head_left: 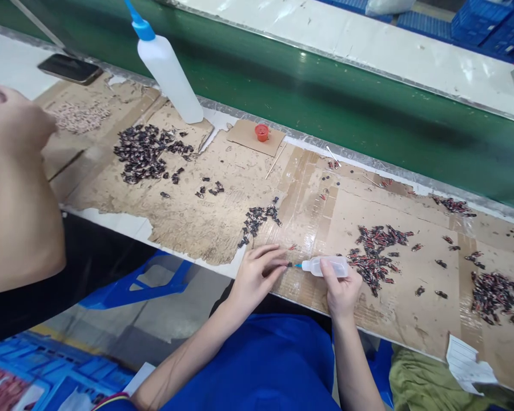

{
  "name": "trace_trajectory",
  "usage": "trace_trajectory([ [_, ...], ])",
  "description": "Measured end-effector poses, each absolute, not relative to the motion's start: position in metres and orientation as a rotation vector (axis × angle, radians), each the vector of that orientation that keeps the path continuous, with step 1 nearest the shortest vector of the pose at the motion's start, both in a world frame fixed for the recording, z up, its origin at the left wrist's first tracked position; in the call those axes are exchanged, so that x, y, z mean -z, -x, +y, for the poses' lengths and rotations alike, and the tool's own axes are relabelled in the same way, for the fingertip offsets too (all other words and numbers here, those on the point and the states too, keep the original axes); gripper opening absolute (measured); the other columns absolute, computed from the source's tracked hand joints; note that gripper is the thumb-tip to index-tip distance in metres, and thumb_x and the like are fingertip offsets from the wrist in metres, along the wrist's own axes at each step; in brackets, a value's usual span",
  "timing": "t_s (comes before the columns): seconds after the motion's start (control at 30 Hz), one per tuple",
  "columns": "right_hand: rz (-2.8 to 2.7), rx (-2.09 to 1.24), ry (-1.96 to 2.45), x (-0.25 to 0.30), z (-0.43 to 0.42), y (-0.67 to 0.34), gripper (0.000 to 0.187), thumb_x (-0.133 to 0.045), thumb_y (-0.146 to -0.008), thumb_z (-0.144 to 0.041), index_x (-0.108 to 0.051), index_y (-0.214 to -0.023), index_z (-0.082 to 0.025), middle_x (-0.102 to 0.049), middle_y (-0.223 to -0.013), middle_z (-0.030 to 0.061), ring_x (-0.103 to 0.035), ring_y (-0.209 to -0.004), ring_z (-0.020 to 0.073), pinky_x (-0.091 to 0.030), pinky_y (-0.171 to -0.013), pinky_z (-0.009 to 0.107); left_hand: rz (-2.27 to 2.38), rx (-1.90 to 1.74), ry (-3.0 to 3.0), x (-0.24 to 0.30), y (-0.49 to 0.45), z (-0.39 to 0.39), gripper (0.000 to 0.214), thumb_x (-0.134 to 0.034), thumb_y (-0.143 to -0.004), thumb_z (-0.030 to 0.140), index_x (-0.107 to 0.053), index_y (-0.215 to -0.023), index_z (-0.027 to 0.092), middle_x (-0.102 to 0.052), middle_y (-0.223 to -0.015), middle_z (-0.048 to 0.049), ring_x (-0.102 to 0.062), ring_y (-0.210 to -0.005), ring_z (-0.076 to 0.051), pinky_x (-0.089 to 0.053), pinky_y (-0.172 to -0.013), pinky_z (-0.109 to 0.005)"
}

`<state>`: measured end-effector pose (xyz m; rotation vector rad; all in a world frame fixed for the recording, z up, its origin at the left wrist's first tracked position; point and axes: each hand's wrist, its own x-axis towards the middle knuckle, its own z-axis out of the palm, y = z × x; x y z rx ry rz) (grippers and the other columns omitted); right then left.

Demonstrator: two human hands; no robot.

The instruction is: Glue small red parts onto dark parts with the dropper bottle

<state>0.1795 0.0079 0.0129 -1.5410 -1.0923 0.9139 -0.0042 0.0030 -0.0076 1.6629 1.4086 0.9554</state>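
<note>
My left hand point(257, 273) pinches a tiny dark part at its fingertips, near the front edge of the bench. My right hand point(340, 285) grips a small clear squeeze bottle point(328, 266) lying sideways, its blue nozzle touching that part. A pile of small dark parts with red wires point(374, 257) lies just right of the bottle. Another small pile point(257, 220) sits just beyond my left hand.
A tall white squeeze bottle with blue tip point(167, 71) and a red cap point(261, 132) stand near the green conveyor belt point(325, 97). More part piles point(148, 151) point(494, 288) lie on the taped cardboard point(223, 194). A co-worker's arm point(17, 188) is at left, near a phone point(69, 68).
</note>
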Motion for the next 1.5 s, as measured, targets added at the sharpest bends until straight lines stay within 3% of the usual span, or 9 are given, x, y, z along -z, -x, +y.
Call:
trace_trajectory([
  [0.23, -1.122, -0.924, 1.569, -0.009, 0.007, -0.179, 0.025, -0.071, -0.074, -0.041, -0.073, -0.064, -0.018, -0.07, -0.058, 0.0031, -0.061, -0.051, 0.0167, -0.048, -0.049, 0.027, 1.403, -0.919, -1.679, 0.004, 0.006, 0.005, 0.02, -0.063, -0.086, 0.02, -0.07, -0.104, 0.022, -0.076, -0.092, -0.0062, -0.063, -0.115, -0.026, -0.052, -0.099, -0.047],
  [0.37, -1.105, -0.887, 1.577, -0.011, 0.008, -0.177, 0.025, -0.069, -0.075, -0.04, -0.072, -0.064, -0.018, -0.07, -0.059, 0.003, -0.062, -0.052, 0.0171, -0.049, -0.051, 0.028, 1.388, -0.924, -1.624, 0.005, 0.006, 0.005, 0.018, -0.064, -0.084, 0.019, -0.072, -0.1, 0.021, -0.074, -0.1, -0.0072, -0.067, -0.108, -0.025, -0.057, -0.094, -0.042],
  [0.57, -1.057, -0.856, 1.577, -0.012, 0.007, -0.177, 0.025, -0.069, -0.075, -0.04, -0.073, -0.064, -0.017, -0.07, -0.058, 0.0037, -0.062, -0.053, 0.0173, -0.049, -0.051, 0.028, 1.411, -0.91, -1.62, 0.006, 0.005, 0.007, 0.017, -0.067, -0.081, 0.015, -0.072, -0.096, 0.022, -0.076, -0.091, -0.006, -0.065, -0.113, -0.026, -0.055, -0.096, -0.044],
  [0.8, -1.122, -0.907, 1.582, -0.012, 0.008, -0.177, 0.027, -0.07, -0.074, -0.042, -0.072, -0.063, -0.018, -0.069, -0.057, 0.0031, -0.061, -0.051, 0.017, -0.048, -0.048, 0.028, 1.417, -0.93, -1.568, 0.006, 0.003, 0.006, 0.019, -0.066, -0.081, 0.016, -0.071, -0.099, 0.022, -0.073, -0.106, -0.0077, -0.072, -0.096, -0.024, -0.055, -0.094, -0.044],
  [1.23, -0.893, -0.815, 1.567, 0.0, 0.007, -0.184, 0.03, -0.07, -0.074, -0.044, -0.069, -0.066, -0.015, -0.067, -0.061, 0.0031, -0.059, -0.055, 0.0154, -0.046, -0.052, 0.026, 1.436, -0.896, -1.674, 0.003, 0.004, 0.009, 0.017, -0.066, -0.08, 0.016, -0.072, -0.095, 0.023, -0.074, -0.088, -0.0054, -0.064, -0.11, -0.027, -0.052, -0.094, -0.046],
  [1.37, -0.826, -0.704, 1.565, -0.001, 0.012, -0.181, 0.031, -0.076, -0.069, -0.042, -0.066, -0.083, -0.016, -0.068, -0.077, 0.0041, -0.062, -0.068, 0.0176, -0.049, -0.061, 0.029, 1.419, -0.923, -1.753, 0.004, 0.006, 0.011, 0.021, -0.068, -0.078, 0.016, -0.072, -0.097, 0.025, -0.073, -0.091, -0.0049, -0.06, -0.106, -0.026, -0.05, -0.093, -0.047],
  [1.5, -1.127, -0.418, 1.697, -0.013, 0.02, -0.173, 0.033, -0.077, -0.069, -0.04, -0.065, -0.092, -0.019, -0.067, -0.092, 0.0084, -0.061, -0.087, 0.0244, -0.049, -0.082, 0.041, 1.409, -0.979, -1.793, 0.003, 0.005, 0.011, 0.016, -0.068, -0.08, 0.019, -0.072, -0.095, 0.025, -0.069, -0.094, -0.0056, -0.056, -0.101, -0.025, -0.049, -0.093, -0.045],
])
